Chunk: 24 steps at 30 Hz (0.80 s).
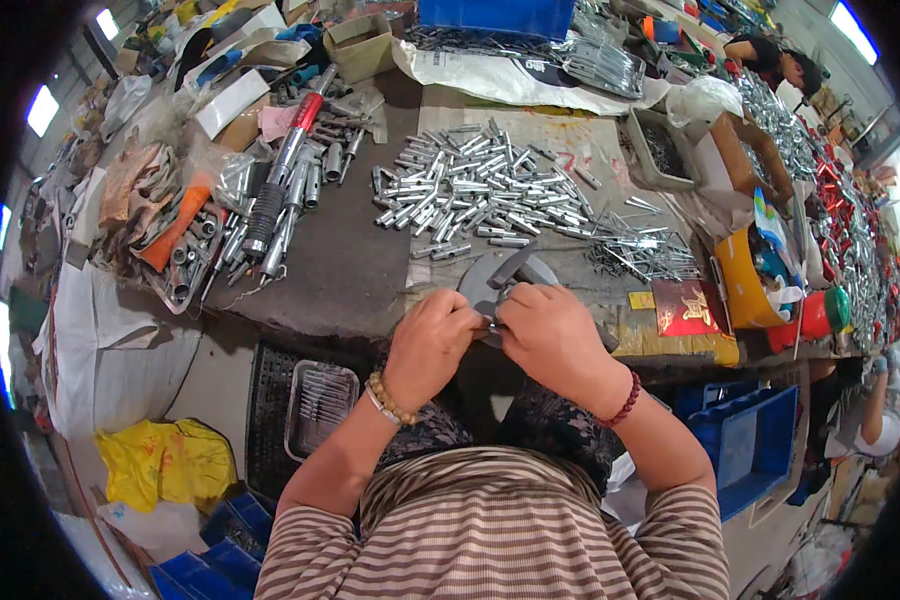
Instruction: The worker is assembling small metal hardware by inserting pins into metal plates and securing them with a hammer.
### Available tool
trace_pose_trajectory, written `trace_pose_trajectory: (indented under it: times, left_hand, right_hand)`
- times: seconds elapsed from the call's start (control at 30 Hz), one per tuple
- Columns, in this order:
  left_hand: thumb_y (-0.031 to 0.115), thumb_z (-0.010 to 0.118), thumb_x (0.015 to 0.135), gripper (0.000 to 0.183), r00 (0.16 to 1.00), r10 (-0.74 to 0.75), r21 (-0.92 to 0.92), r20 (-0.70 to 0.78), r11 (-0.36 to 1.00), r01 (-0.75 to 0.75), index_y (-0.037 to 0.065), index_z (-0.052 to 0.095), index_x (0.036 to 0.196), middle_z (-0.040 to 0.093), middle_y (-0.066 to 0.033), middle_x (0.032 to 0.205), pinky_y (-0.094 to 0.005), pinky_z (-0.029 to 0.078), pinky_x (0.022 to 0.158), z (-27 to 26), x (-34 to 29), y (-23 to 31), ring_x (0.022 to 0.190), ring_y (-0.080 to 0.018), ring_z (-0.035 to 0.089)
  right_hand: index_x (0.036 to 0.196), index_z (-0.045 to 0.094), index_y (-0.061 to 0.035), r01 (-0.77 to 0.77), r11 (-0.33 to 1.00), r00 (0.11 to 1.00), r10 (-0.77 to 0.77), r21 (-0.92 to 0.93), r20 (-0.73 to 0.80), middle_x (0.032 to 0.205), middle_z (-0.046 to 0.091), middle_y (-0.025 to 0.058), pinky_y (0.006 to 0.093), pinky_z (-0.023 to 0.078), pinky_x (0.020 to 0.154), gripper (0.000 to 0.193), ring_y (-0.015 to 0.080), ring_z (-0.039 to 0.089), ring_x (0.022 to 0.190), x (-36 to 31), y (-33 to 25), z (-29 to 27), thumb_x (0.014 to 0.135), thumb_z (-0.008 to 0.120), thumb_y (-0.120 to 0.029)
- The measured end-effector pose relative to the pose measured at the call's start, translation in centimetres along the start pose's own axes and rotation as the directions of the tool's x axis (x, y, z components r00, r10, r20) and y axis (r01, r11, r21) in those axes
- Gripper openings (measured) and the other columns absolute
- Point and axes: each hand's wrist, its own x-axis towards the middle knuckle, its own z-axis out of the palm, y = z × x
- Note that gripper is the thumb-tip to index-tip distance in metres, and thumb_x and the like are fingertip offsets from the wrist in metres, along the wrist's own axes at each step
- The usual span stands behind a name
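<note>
My left hand [428, 345] and my right hand [562, 338] meet at the near edge of the workbench. Between their fingertips is a small metal part [491, 325], mostly covered, so its exact kind does not show. The fingers of my left hand are pinched on it. A hammer [511, 268] lies under my right hand, its head sticking out past the fingers and its handle running beneath the palm. Just behind the hands sits a round grey metal block [479, 284]. Beyond it spreads a heap of short shiny metal tubes [480, 190].
Thin metal pins [645, 247] lie right of the tubes, near a red card [684, 307] and a yellow container [748, 275]. Sockets and long tools [270, 210] crowd the left. Below stand a metal tray [322, 408] and a blue crate [745, 445].
</note>
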Motion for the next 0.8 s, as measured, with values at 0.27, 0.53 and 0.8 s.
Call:
trace_pose_trajectory:
  times: [0.27,0.53,0.8]
  left_hand:
    - [0.006,0.074,0.085,0.009,0.999,-0.05,-0.024,0.016,0.998,0.051,0.007,0.07,0.093,0.062,-0.0092,0.093,-0.0439,0.052,0.077,0.0,0.0,0.3,0.09,-0.0317,0.064]
    - [0.005,0.078,0.085,0.014,0.997,-0.067,-0.096,0.026,0.993,0.069,0.003,0.075,0.098,0.062,-0.0101,0.094,-0.0375,0.051,0.075,-0.1,0.0,0.1,0.086,-0.028,0.063]
    - [0.003,0.076,0.084,0.011,0.996,-0.093,-0.09,0.014,0.992,0.094,0.005,0.073,0.095,0.062,-0.0096,0.093,-0.0398,0.051,0.076,0.0,-0.1,0.1,0.087,-0.0297,0.064]
  right_hand:
    - [0.088,0.067,-0.0105,0.019,0.973,0.999,-0.008,-0.232,0.05,0.091,0.06,0.0062,0.038,0.049,0.079,0.007,0.025,0.062,0.089,-1.3,-1.1,0.3,0.082,0.068,-0.014]
    - [0.109,0.066,-0.0061,-0.348,0.933,0.935,0.337,-0.094,-0.111,0.099,0.063,0.0117,0.0481,0.051,0.082,0.026,0.0361,0.063,0.096,-4.3,2.8,-1.4,0.085,0.075,-0.011]
    - [0.11,0.068,-0.0069,-0.317,0.941,0.928,0.334,0.121,-0.164,0.098,0.062,0.0125,0.0448,0.054,0.061,0.025,0.0357,0.068,0.076,-7.1,-1.5,-3.2,0.085,0.073,-0.005]
